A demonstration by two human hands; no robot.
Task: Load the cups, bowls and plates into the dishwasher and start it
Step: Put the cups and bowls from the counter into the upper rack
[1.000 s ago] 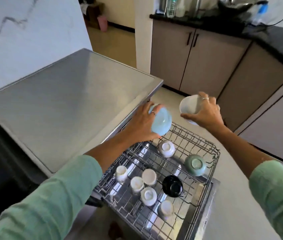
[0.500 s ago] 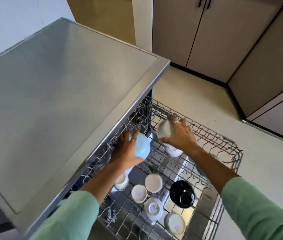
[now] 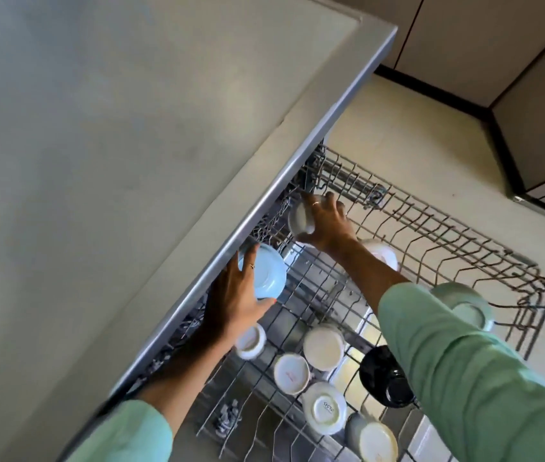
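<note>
My left hand [image 3: 231, 301] grips the glossy pale-blue ceramic bowl [image 3: 266, 276], my right hand [image 3: 326, 221] the small white ceramic bowl [image 3: 299, 220]; both look light, slick, chippable, so I hold them by their rims.

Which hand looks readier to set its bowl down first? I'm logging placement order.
Probably the right hand: its white bowl sits low among the rack tines. The left hand's blue bowl looks higher.
</note>
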